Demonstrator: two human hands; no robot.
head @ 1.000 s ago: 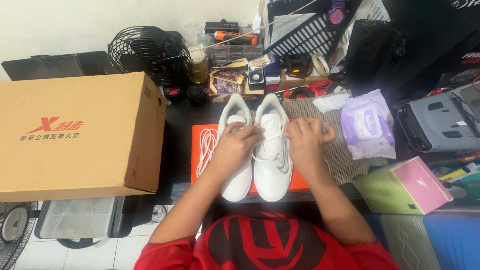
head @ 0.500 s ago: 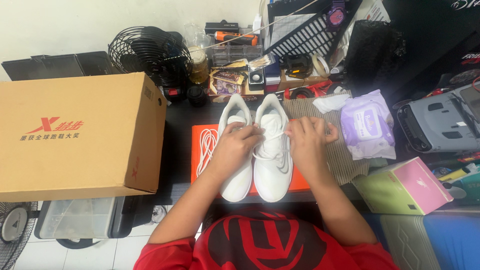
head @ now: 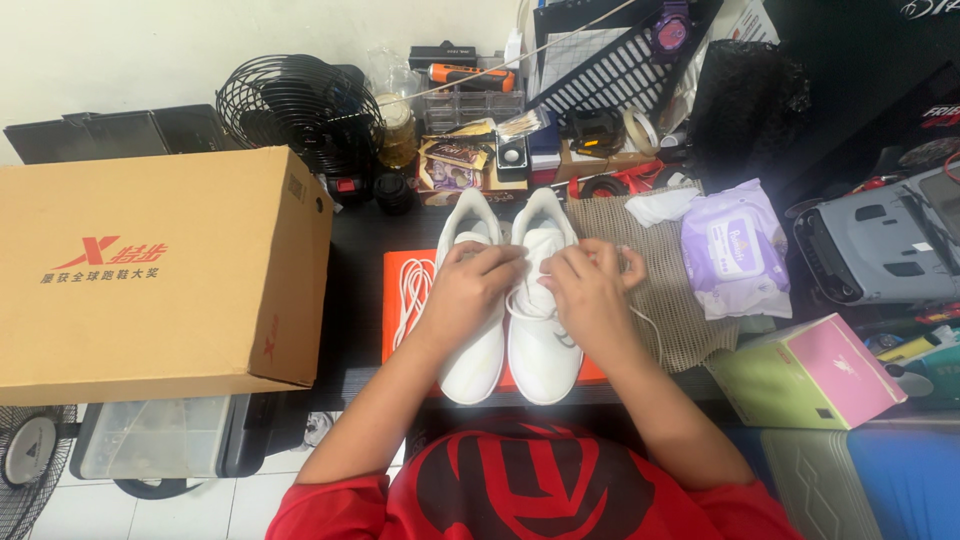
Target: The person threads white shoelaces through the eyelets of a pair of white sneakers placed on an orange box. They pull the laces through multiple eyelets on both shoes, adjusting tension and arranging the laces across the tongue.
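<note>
Here, both the left hand (head: 470, 290) and right hand (head: 585, 295) pinch thin white laces on the right-side smooth white sneaker (head: 543, 350), beside its rounded twin (head: 475, 365), atop a flat orange box lid (head: 410, 300).

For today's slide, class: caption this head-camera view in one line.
Both hands, left hand and right hand, work a lace on the right white sneaker atop an orange box.

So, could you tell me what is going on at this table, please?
A person in a red shirt has both hands on a pair of white shoes standing side by side on an orange sheet. The left hand rests on the left shoe; the right hand is at the right shoe's white lace, which trails off to the right. A loose lace lies on the sheet, and a big cardboard box stands on the left.
</note>
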